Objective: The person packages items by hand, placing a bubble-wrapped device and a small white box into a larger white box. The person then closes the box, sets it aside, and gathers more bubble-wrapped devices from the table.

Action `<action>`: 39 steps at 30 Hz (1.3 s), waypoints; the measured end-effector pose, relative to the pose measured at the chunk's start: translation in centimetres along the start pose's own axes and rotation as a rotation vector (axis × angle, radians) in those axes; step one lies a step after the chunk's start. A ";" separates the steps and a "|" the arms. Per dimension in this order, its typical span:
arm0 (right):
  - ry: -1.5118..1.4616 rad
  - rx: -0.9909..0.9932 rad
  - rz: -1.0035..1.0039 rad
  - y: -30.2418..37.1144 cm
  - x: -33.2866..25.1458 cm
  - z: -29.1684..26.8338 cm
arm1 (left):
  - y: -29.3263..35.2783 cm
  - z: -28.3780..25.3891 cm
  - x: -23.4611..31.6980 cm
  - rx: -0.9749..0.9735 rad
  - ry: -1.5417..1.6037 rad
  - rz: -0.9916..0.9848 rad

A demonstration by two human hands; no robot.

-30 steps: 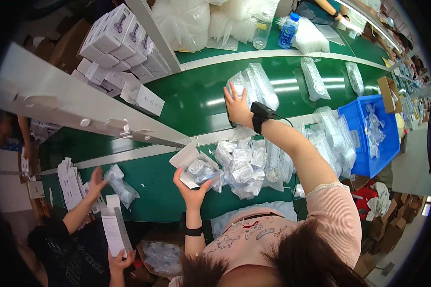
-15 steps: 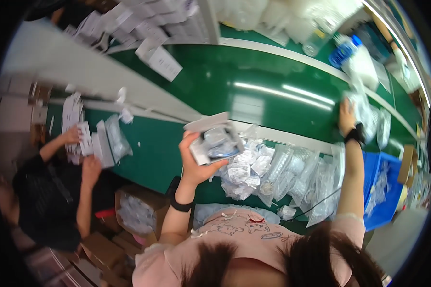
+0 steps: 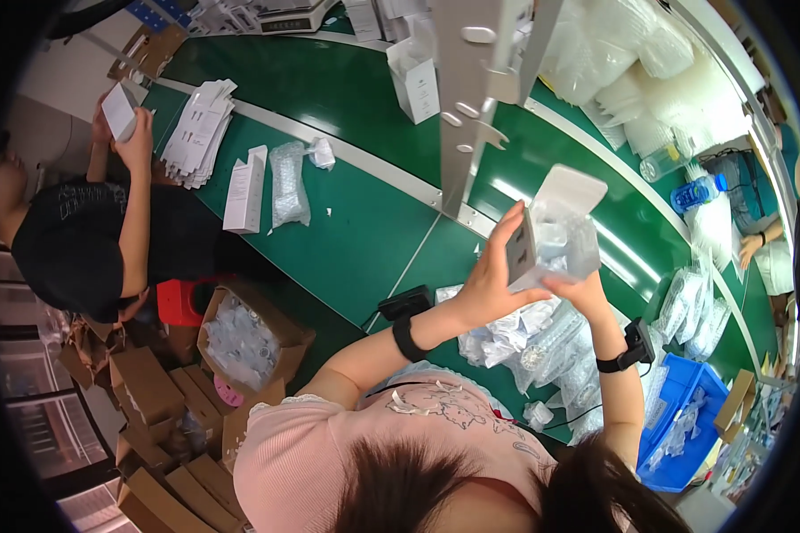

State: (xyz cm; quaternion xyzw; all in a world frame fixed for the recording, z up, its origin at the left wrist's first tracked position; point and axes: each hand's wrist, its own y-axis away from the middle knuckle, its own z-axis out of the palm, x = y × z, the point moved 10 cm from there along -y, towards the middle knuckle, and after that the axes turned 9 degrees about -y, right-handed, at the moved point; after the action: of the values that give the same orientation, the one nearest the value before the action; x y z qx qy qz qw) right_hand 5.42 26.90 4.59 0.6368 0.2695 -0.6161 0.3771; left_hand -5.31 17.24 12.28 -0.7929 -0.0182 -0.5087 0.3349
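Observation:
An open white carton point(image 3: 522, 253) with its lid flap raised is held above the green table. My left hand point(image 3: 484, 289) grips its left side, the thumb along the near edge. My right hand point(image 3: 582, 291) closes on the near right corner; part of its fingers is hidden behind the carton. Inside lies something pale and clear-wrapped, its kind not plain. Below my hands are crumpled white paper packets point(image 3: 507, 336) and clear bubble-wrap pouches point(image 3: 567, 346).
A metal post point(image 3: 460, 115) rises just beyond my hands. At the left a co-worker's hands point(image 3: 133, 142) hold a white box, near flat cartons point(image 3: 196, 133). A blue bin point(image 3: 653, 435) stands at the right; an open cardboard box point(image 3: 280, 351) is at the lower left.
My right hand has come from the pouches at the far right to the carton. The view has swung left. The co-worker has lifted a white box.

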 end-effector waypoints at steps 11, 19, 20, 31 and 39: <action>0.266 0.715 -0.321 -14.0 2.9 -9.0 | 7.9 -41.0 -22.9 0.385 -1.395 -0.597; 0.762 0.539 -0.221 -16.0 7.3 -8.6 | 9.1 -50.4 -31.6 0.162 -1.314 -1.296; 0.975 0.442 -0.044 -15.2 8.2 -7.8 | 10.1 -50.3 -31.6 0.151 -1.209 -1.376; 0.207 -0.421 0.057 -4.5 0.6 20.6 | 14.4 -25.2 -13.7 0.362 -0.068 -0.540; -0.078 -0.293 -0.024 -7.0 4.0 26.0 | 12.9 -20.7 -9.8 0.075 -0.224 -0.089</action>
State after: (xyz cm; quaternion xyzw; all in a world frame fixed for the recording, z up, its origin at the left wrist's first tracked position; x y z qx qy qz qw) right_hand -14.99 9.24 0.76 0.5473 0.3490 -0.5991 0.4688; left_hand -21.74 -1.10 2.93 -0.8300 -0.1098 -0.4304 0.3375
